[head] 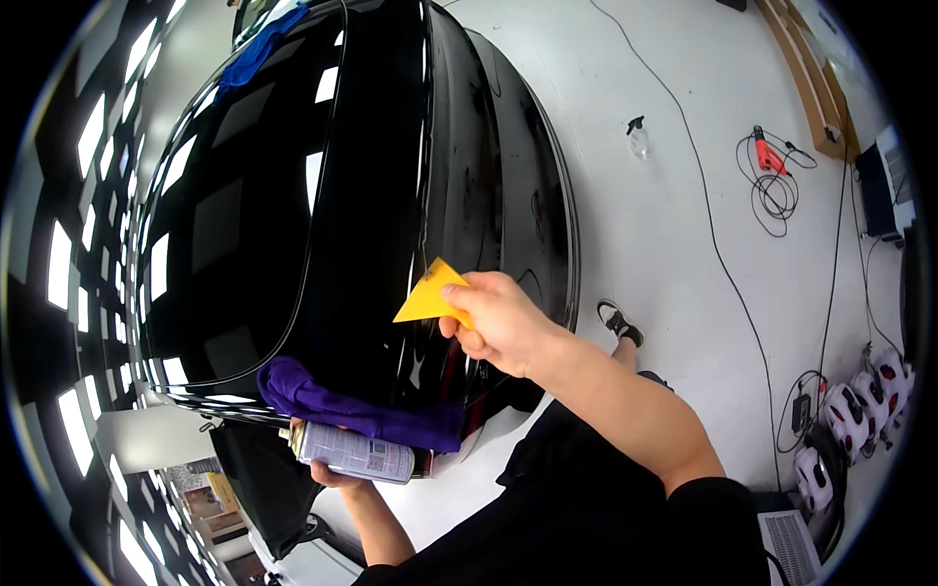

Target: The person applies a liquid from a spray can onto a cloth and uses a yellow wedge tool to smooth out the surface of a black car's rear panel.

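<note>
A yellow plastic squeegee (429, 299) is pinched between the thumb and fingers of my right hand (495, 315). Its wide edge points at the rear of a glossy black car (374, 183), over the trunk edge; I cannot tell whether it touches. My left hand (333, 472) grips a light-coloured aerosol can (355, 453) lying sideways, its nozzle towards the left. The can bears printed writing. Right beside it, a purple cloth (352, 406) is draped over the car's near corner.
Farther along the car hangs a blue cloth (256, 51). On the light floor are a clear spray bottle (639, 139), a red heat gun (769, 156) with coiled cord, and a long cable (703, 176). Several white-and-black objects (850, 417) stand at the lower right, near long cardboard boxes (810, 88).
</note>
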`<move>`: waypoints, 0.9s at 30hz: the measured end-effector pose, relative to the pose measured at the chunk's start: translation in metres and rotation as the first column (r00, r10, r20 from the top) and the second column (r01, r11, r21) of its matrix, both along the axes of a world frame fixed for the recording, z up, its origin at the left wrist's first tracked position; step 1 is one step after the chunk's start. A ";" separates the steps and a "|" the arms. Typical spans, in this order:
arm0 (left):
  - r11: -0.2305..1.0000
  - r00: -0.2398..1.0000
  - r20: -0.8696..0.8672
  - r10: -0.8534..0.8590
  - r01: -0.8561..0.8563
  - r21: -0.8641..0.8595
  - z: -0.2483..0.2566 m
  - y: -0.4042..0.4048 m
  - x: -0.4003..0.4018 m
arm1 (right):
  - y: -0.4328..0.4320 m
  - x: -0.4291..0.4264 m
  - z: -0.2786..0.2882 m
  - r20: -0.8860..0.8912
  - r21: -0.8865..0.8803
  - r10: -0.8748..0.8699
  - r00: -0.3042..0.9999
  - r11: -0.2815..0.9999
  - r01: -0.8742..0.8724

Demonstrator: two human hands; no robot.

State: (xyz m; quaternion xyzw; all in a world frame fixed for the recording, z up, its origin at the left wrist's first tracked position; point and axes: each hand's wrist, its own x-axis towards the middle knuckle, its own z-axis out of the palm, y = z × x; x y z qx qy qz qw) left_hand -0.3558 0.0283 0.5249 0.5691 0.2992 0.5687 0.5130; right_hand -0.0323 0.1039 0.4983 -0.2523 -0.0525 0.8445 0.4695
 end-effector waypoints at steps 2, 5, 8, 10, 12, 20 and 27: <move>0.993 0.990 -0.076 0.117 -0.119 -0.019 -0.001 -0.002 0.002 | 0.036 0.022 -0.007 0.046 -0.035 -0.217 0.975 0.975 0.219; 0.986 0.988 -0.018 0.154 -0.155 -0.061 -0.003 -0.004 -0.006 | 0.026 0.026 -0.011 0.038 0.000 -0.062 0.997 0.998 0.062; 0.991 0.994 0.026 0.109 -0.107 -0.080 0.006 0.000 0.014 | 0.011 0.016 -0.006 0.023 0.024 -0.041 0.999 0.999 0.041; 0.995 0.998 -0.007 0.056 -0.056 -0.088 0.007 0.007 0.019 | 0.058 0.047 -0.027 -0.095 -0.054 -0.074 0.993 0.996 0.070; 0.993 0.996 -0.044 0.079 -0.083 -0.079 0.005 0.006 0.005 | 0.044 0.041 -0.027 -0.029 -0.035 -0.002 1.000 0.999 0.001; 0.984 0.989 -0.049 0.141 -0.146 -0.106 0.006 -0.001 0.007 | 0.036 0.033 -0.030 -0.066 -0.053 -0.040 0.997 0.998 0.037; 0.975 0.982 0.009 0.187 -0.184 -0.121 0.007 0.000 0.011 | 0.046 0.049 -0.030 -0.120 0.018 -0.032 0.992 0.999 0.034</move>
